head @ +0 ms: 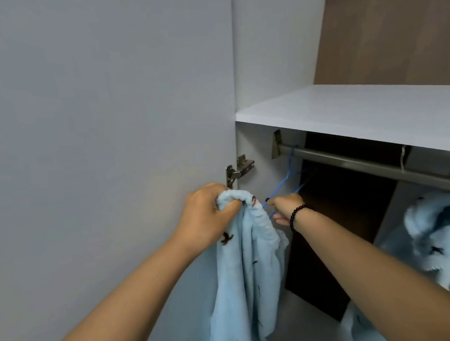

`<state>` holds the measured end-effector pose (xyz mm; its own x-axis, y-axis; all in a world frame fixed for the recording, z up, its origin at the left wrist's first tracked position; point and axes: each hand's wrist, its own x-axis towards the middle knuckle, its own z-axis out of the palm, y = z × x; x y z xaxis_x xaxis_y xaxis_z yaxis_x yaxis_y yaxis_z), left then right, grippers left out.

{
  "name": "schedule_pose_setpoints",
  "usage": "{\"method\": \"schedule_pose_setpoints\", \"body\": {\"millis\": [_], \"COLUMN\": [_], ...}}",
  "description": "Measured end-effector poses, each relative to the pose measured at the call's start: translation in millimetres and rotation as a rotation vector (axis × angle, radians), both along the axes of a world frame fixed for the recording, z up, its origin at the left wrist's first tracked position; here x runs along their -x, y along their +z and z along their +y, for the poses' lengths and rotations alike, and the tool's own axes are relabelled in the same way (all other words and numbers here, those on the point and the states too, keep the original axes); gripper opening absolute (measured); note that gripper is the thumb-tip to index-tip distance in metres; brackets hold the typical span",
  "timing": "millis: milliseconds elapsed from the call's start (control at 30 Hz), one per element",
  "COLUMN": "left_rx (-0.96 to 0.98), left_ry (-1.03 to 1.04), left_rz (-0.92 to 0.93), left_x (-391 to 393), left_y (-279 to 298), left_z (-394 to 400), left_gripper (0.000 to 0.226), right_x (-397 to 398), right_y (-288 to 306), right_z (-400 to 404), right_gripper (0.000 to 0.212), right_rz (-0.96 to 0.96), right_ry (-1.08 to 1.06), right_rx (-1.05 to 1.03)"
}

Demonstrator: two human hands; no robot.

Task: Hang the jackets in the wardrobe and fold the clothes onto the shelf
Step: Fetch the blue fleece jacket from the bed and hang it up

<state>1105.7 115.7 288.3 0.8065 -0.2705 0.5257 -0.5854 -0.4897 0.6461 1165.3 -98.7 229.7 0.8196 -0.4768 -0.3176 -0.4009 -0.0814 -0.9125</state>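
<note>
Two bare hands work at the left end of the wardrobe rail (371, 162), just beside the open door (106, 151) and its metal hinge (238, 169). The left hand (208, 216) has its fingers curled tight round a bunched fold at the top of a pale blue fleecy garment (248, 269) printed with small dark figures, and the cloth hangs straight down from that grip, in front of the wardrobe's left side panel. The right hand (287, 208), with a dark bead bracelet (297, 214) at the wrist, pinches the lower part of a blue wire hanger (288, 175), whose hook sits over the rail near its left bracket. Hand and hanger are just beside the gathered top of the cloth. A white shelf (360, 112) lies directly above the rail. Further along the rail toward the right edge, another pale blue garment (438, 233) of the same print hangs, blurred.
</note>
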Motion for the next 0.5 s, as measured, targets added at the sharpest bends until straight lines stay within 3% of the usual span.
{"method": "schedule_pose_setpoints", "body": {"millis": [100, 300, 500], "left_rx": [0.0, -0.042, -0.076], "left_ry": [0.018, -0.044, -0.111], "left_rz": [0.02, 0.018, 0.043], "left_x": [-2, 1, -3], "left_y": [-2, -2, -7], "left_z": [3, 17, 8], "left_gripper": [0.023, 0.011, 0.012], "right_x": [-25, -50, -50], "right_y": [-10, -28, -18], "right_z": [3, 3, -1], "right_gripper": [0.044, 0.005, 0.026], "right_rz": [0.01, -0.066, -0.333], "right_ry": [0.014, -0.027, -0.233], "right_rx": [-0.19, -0.473, -0.536]}}
